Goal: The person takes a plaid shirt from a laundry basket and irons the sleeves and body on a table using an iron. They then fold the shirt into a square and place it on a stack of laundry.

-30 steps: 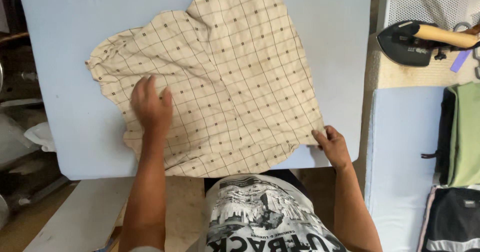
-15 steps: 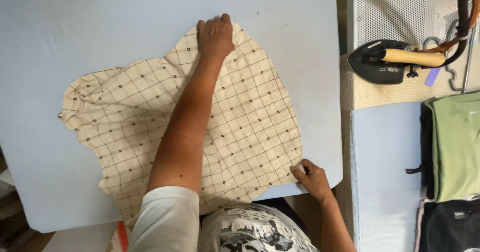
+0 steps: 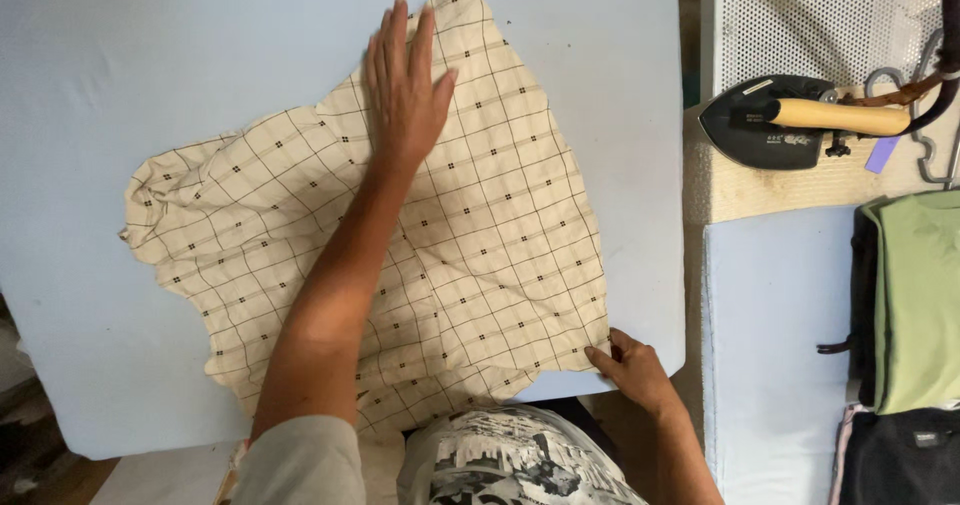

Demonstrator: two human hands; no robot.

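1. Cream checked cloth (image 3: pixel 480 265) lies spread over the pale blue padded board (image 3: pixel 150 85), filling the centre of the frame; its lower edge hangs over the near rim at bottom centre.
2. Left hand (image 3: pixel 405 90), upper centre: flat, palm down, fingers apart & stretched, pressing the cloth's upper part. Grips nothing.
3. Right hand (image 3: pixel 632 370), lower right: fingers pinched together on the cloth's bottom right corner, right at the board's edge.
4. Progress, judging by how it lies: cloth is opened out & mostly flat through the middle and right side. Left lobe at mid-left looks rumpled w/ wrinkles; upper tip and lower edge uneven. So spreading seems well on, smoothing only partly done.
5. Iron (image 3: pixel 790 125), black w/ a wooden handle, sits apart on the side rest at upper right; neither hand is near it, so pressing doesn't look begun.
6. Folded green garment (image 3: pixel 920 305) & dark items stacked at right edge.
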